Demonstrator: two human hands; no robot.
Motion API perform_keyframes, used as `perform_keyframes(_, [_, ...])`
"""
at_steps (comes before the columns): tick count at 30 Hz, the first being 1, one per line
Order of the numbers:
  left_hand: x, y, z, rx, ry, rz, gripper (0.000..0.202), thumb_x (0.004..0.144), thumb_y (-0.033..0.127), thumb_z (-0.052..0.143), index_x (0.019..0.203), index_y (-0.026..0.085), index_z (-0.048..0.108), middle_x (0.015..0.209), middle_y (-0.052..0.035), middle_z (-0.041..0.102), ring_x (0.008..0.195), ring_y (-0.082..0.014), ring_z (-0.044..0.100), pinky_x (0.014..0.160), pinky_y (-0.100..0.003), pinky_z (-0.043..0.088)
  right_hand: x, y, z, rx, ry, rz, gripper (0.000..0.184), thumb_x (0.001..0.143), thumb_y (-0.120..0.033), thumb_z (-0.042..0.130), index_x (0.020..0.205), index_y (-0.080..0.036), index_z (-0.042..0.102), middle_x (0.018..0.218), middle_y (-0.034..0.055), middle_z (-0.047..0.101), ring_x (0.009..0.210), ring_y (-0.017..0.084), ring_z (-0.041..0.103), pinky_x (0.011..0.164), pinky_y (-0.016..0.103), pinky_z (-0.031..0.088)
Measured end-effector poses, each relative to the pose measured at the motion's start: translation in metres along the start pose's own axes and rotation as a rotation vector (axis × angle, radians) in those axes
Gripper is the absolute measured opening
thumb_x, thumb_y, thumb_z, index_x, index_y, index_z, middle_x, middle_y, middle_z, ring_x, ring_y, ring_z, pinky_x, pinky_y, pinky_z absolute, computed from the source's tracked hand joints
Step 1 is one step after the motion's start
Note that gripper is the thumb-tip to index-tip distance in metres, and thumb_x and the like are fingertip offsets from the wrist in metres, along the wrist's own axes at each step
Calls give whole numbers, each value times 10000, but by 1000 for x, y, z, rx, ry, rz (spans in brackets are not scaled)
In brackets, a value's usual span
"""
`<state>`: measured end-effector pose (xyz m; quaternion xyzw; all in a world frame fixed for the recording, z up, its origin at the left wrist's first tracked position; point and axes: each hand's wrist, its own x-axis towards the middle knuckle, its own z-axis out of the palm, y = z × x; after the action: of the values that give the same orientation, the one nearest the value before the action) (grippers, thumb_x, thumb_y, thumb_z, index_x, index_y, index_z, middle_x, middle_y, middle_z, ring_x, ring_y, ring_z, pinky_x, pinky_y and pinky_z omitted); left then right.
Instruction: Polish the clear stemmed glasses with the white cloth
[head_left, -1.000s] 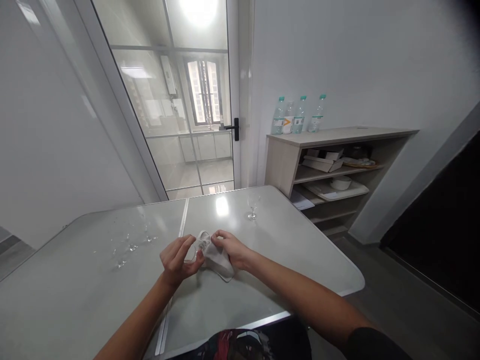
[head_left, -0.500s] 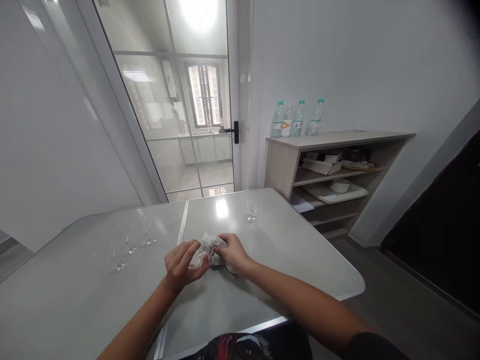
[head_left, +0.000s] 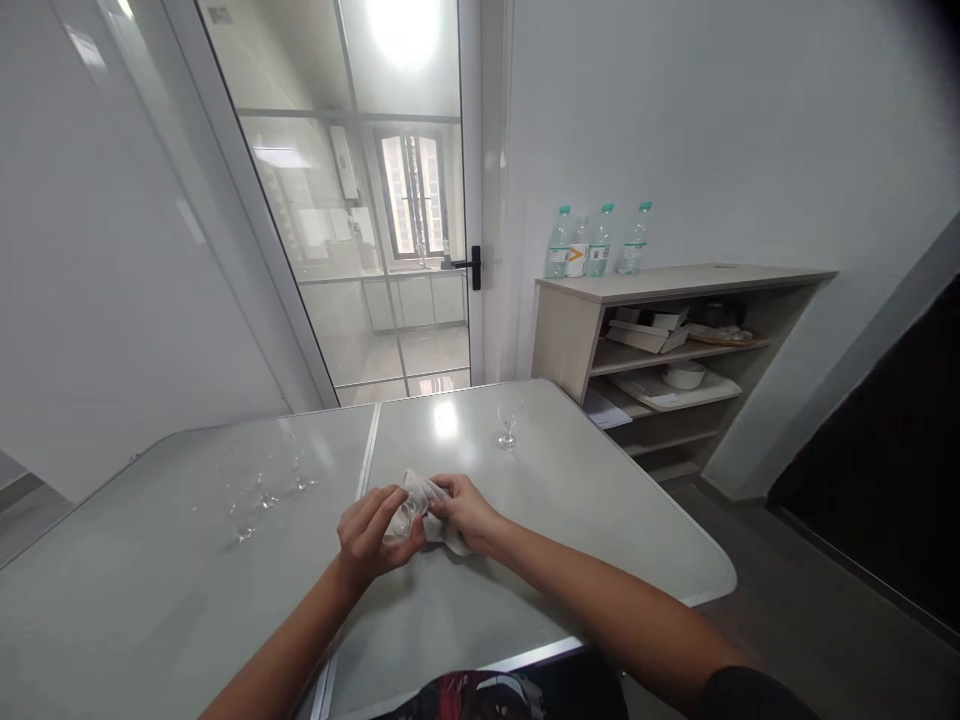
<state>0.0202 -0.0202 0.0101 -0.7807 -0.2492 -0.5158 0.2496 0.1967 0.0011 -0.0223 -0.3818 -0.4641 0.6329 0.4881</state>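
Observation:
My left hand (head_left: 369,535) is curled around a small clear glass (head_left: 403,520) held just above the grey table (head_left: 525,560). My right hand (head_left: 466,510) pinches a white cloth (head_left: 427,497) that is bunched against and partly over the glass. The two hands meet at the table's middle, near the seam between its two halves. Most of the glass is hidden by fingers and cloth.
A stemmed glass (head_left: 508,424) stands alone on the far right of the table. Several more clear glasses (head_left: 264,488) stand at the far left. Beyond are a glass door (head_left: 360,200) and a wooden shelf unit (head_left: 660,340) with three water bottles (head_left: 598,241) on top.
The cloth has been gathered from a loose spread into a tight bunch at the glass. Both hands have drawn closer together; the view has shifted slightly.

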Motion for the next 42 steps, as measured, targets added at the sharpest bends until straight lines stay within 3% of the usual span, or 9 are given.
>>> perform_keyframes(9, [2, 1, -1, -22, 27, 12, 368, 774, 162, 739, 1128, 179, 639, 857, -93, 733, 710, -208, 696, 654, -307, 562, 2, 1, -4, 11, 53, -9, 256, 561, -240, 795, 753, -175, 639, 694, -41, 603, 666, 129, 519, 618, 247, 386])
perform_keyframes(14, [3, 0, -3, -111, 8, -61, 356, 770, 127, 729, 1110, 175, 635, 858, -86, 711, 719, -195, 679, 662, -298, 567, 0, -1, 1, 37, -72, 43, 301, 558, -290, 784, 807, -149, 693, 734, 1, 657, 669, 153, 568, 635, 272, 429])
perform_keyframes(21, [6, 2, -3, -99, 31, -69, 369, 763, 116, 740, 1113, 164, 630, 864, -84, 704, 728, -192, 670, 670, -290, 563, 2, 6, -3, -57, 45, -27, 304, 597, -326, 809, 804, -156, 667, 713, -20, 609, 674, 137, 519, 600, 241, 392])
perform_keyframes(25, [5, 1, -1, -112, 22, -103, 363, 771, 119, 734, 1115, 173, 630, 859, -80, 701, 716, -191, 671, 663, -288, 558, 3, 5, -2, -86, -17, -27, 339, 640, -404, 784, 853, -156, 691, 736, -10, 630, 685, 148, 544, 627, 249, 424])
perform_keyframes(29, [4, 0, -2, -116, 20, -107, 366, 776, 120, 727, 1126, 169, 631, 865, -84, 700, 720, -194, 674, 670, -289, 554, 2, 6, 1, -297, -59, -53, 265, 749, -377, 666, 873, -146, 707, 745, 5, 643, 677, 154, 551, 622, 250, 426])
perform_keyframes(33, [6, -2, -5, -86, 36, -117, 344, 776, 115, 723, 1105, 164, 633, 842, -69, 690, 657, -166, 629, 631, -271, 519, 5, 1, -7, -499, 31, -105, 165, 801, -256, 568, 811, -149, 694, 696, -2, 608, 667, 149, 527, 614, 242, 375])
perform_keyframes(37, [10, -8, -5, -45, 46, -225, 265, 814, 127, 696, 1066, 190, 641, 819, -25, 674, 558, -117, 532, 582, -243, 471, 6, -14, -19, -728, 126, -196, 177, 794, -150, 498, 715, -161, 655, 672, 11, 576, 695, 162, 511, 667, 266, 357])
perform_keyframes(40, [11, -11, -2, 15, -8, -309, 209, 842, 157, 698, 1041, 202, 655, 847, -12, 693, 554, -107, 530, 576, -233, 460, -4, -25, -20, -855, 55, -295, 120, 753, -135, 558, 728, -176, 669, 785, 23, 624, 746, 165, 539, 731, 273, 381])
perform_keyframes(42, [11, -12, 1, 53, -60, -344, 184, 859, 188, 699, 1039, 205, 667, 870, -13, 713, 571, -112, 558, 589, -236, 466, -14, -30, -15, -974, -58, -384, 172, 738, -141, 591, 853, -197, 706, 941, 29, 666, 780, 164, 579, 754, 270, 408])
